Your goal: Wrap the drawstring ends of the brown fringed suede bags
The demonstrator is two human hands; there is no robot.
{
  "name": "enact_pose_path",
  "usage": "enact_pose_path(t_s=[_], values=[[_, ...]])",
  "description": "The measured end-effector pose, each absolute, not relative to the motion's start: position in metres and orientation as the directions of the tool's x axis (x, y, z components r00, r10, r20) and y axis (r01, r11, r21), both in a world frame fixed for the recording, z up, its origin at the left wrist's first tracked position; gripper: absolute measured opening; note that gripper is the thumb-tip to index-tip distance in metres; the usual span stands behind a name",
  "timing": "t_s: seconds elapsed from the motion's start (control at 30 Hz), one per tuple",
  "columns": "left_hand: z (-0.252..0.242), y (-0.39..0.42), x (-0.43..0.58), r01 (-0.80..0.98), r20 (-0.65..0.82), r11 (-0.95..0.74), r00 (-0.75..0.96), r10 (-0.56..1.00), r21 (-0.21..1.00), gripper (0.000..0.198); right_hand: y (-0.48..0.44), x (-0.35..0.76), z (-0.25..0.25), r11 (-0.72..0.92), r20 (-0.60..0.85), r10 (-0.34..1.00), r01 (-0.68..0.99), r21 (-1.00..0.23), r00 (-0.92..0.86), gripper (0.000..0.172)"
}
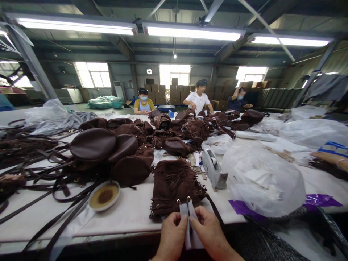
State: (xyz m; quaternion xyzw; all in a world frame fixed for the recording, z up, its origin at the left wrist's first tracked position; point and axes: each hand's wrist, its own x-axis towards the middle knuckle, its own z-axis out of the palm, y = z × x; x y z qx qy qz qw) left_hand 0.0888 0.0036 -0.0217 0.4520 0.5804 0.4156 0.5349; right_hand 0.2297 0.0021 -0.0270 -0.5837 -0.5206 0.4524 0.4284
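Note:
My left hand and my right hand meet at the table's near edge, both pinching grey-white strips that rise to the two metal eyelets of a brown fringed suede bag. The bag lies flat on the white table just beyond my fingers. A dark strap runs off the bag's right side past my right hand.
A heap of brown round bags and loose straps lies at left. A small dish, a grey tape dispenser and clear plastic bags sit nearby. Three people work at the far end. Another person's hand rests at right.

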Motion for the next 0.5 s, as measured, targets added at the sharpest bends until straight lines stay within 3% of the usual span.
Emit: enact_pose_path(t_s=[0.1, 0.23, 0.4, 0.5], values=[[-0.025, 0.005, 0.090, 0.135, -0.216, 0.219, -0.030, 0.976, 0.966, 0.044, -0.004, 0.223, -0.033, -0.042, -0.024, 0.997, 0.243, -0.969, 0.076, 0.016], [-0.026, 0.006, 0.090, 0.091, -0.251, 0.254, -0.041, 0.967, 0.963, 0.047, -0.011, 0.220, -0.039, 0.186, 0.210, 0.978, 0.391, -0.902, 0.019, 0.015], [-0.020, 0.005, 0.088, -0.050, -0.346, 0.345, -0.003, 0.938, 0.937, 0.052, -0.019, 0.227, -0.055, 0.535, 0.507, 0.838, 0.482, -0.694, -0.200, 0.043], [-0.015, 0.003, 0.087, -0.098, -0.325, 0.329, 0.053, 0.944, 0.939, 0.053, -0.021, 0.230, -0.065, 0.637, 0.567, 0.756, 0.562, -0.527, -0.325, 0.055]])
